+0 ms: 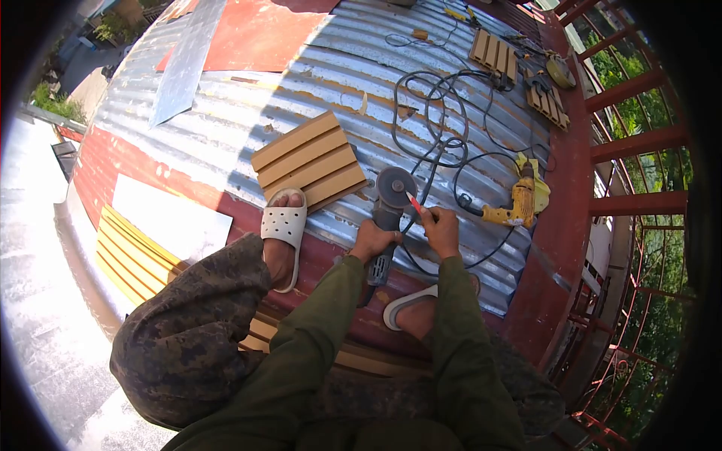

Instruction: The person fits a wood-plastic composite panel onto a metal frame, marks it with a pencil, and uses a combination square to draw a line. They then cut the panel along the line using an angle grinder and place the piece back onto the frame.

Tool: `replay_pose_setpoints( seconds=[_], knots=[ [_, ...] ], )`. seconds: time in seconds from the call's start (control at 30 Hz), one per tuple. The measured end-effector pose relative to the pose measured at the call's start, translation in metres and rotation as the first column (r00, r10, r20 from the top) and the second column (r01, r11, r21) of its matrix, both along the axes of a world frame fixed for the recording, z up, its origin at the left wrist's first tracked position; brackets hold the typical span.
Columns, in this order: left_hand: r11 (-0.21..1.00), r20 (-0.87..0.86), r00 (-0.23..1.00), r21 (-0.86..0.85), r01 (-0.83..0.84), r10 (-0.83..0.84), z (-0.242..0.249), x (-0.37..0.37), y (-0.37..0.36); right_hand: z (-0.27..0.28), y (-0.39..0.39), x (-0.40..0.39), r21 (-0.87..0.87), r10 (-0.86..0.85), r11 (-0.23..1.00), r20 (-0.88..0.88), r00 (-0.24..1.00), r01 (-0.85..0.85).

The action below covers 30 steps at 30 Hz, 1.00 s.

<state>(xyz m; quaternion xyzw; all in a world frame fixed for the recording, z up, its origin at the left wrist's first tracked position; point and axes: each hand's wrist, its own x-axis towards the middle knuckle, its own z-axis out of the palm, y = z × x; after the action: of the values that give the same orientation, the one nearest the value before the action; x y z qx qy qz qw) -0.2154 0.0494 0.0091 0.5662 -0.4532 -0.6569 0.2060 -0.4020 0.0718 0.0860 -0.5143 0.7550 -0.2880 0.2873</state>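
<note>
My left hand (370,240) is wrapped round the body of a dark angle grinder (386,216), whose round disc (396,185) faces up at the far end. Just right of the grinder, my right hand (439,228) pinches a small red pointed tool (414,203), its tip close to the disc's edge. Whether the tip touches the disc I cannot tell. A grooved tan panel piece (310,159) lies left of the disc, beside my foot in a white sandal (284,234).
Corrugated metal roofing (338,90) lies below. A yellow drill (522,197) rests at the right, near looped black cables (440,113). Cut panel pieces (493,55) are at the back right. Red railing (639,143) borders the right side. Yellow panels (129,252) lie left.
</note>
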Motion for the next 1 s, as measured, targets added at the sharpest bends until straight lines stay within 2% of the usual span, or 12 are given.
replay_pose_setpoints(
  seconds=[0.03, 0.1, 0.23, 0.3, 0.43, 0.63, 0.7, 1.0],
  knots=[
    [1.0, 0.001, 1.0, -0.003, 0.0, 0.0, -0.001, 0.001, 0.0, -0.001, 0.0, -0.002, -0.003, 0.0, 1.0, 0.001, 1.0, 0.0],
    [0.999, 0.012, 0.999, 0.016, 0.032, -0.033, 0.01, 0.003, -0.001, 0.001, -0.001, -0.002, -0.039, -0.093, 0.994, 0.214, 0.972, 0.103],
    [1.0, -0.013, 1.0, 0.009, 0.016, -0.016, 0.008, 0.001, 0.001, 0.009, -0.001, 0.001, -0.004, -0.18, 0.983, 0.217, 0.959, 0.186],
    [1.0, -0.061, 0.998, 0.022, 0.021, -0.02, 0.013, 0.002, 0.001, -0.003, -0.002, -0.004, -0.13, -0.101, 0.984, 0.144, 0.984, 0.12],
    [1.0, -0.05, 0.999, 0.008, 0.015, -0.015, 0.019, 0.003, 0.0, -0.008, -0.001, -0.008, -0.094, -0.073, 0.992, 0.08, 0.994, 0.081],
    [1.0, -0.054, 0.998, 0.014, 0.016, -0.015, 0.022, 0.003, 0.0, -0.008, 0.001, -0.007, -0.127, -0.046, 0.991, 0.048, 0.998, 0.051],
    [1.0, -0.007, 1.0, 0.008, 0.026, -0.026, 0.015, 0.002, 0.0, -0.006, 0.0, -0.005, -0.138, -0.025, 0.99, 0.021, 0.999, 0.027],
    [1.0, 0.012, 1.0, 0.009, 0.021, -0.021, 0.012, 0.001, 0.0, 0.004, 0.003, 0.002, -0.086, -0.023, 0.996, 0.061, 0.998, 0.029]
  ],
)
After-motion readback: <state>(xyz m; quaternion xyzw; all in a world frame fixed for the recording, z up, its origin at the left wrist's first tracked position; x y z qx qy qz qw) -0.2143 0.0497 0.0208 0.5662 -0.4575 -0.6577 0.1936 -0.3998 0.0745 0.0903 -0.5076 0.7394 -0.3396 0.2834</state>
